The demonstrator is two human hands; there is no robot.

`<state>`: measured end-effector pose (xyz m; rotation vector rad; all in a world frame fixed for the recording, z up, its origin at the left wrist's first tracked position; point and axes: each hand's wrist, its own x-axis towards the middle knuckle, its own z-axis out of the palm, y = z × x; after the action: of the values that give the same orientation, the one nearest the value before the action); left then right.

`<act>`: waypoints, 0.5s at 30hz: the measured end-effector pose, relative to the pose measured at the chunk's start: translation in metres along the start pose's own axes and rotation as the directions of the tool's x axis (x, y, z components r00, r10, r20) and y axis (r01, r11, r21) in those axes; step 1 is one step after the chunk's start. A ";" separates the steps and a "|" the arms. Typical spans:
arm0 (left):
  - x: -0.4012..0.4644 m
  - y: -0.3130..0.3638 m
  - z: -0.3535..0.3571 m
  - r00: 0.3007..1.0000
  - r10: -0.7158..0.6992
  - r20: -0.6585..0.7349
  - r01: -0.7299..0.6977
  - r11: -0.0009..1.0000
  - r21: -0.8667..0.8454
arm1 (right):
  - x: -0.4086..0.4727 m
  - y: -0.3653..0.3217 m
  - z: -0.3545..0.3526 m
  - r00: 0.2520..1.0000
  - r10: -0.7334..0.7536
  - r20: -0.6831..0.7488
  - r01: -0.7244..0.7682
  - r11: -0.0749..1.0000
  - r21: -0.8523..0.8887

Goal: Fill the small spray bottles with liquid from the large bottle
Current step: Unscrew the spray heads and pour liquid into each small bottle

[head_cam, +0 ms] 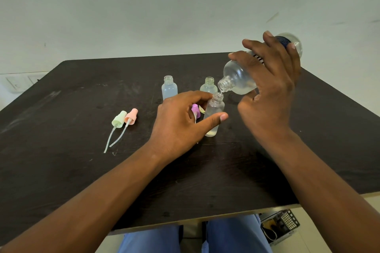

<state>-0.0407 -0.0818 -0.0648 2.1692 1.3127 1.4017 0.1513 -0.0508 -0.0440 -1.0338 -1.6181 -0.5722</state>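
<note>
Dark wooden table (82, 170). Right hand (269, 92) grips large clear plastic bottle (238, 80), tilted, mouth just over small clear spray bottle (213, 117) at centre, a little liquid in its base. Left hand (181, 123) holds that one, thumb and fingers around it. Two more uncapped small bottles (169, 87) just behind. Green spray cap (118, 119) touching pink spray cap (130, 116), left; purple spray cap (195, 110) behind left fingers.

Dark table against a pale wall.
Dark brown wood-grain tabletop (82, 170), scuffed and dusty, with a light edge along the near side. Behind it a plain pale grey-green wall (144, 6), evenly lit, carrying a white switch plate (19, 83) at far left. Light floor (337, 230) below, at lower right.
</note>
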 end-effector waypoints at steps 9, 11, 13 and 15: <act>0.000 -0.002 0.001 1.000 -0.009 -0.008 0.009 1.000 0.000 | 0.000 0.000 0.000 1.000 -0.008 -0.005 0.008 1.000 -0.006; 0.000 -0.002 0.001 1.000 -0.010 -0.005 0.010 1.000 0.000 | 0.000 -0.001 0.000 1.000 -0.007 -0.009 0.007 1.000 -0.007; 0.000 -0.002 0.001 1.000 -0.013 0.000 0.013 1.000 -0.004 | 0.000 -0.001 0.000 1.000 -0.008 -0.012 0.008 1.000 -0.009; 0.000 -0.002 0.001 1.000 -0.012 0.000 0.012 1.000 -0.001 | 0.000 -0.001 0.000 1.000 -0.009 -0.013 0.009 1.000 -0.009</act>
<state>-0.0410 -0.0805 -0.0664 2.1569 1.3223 1.3981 0.1507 -0.0509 -0.0436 -1.0278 -1.6108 -0.5922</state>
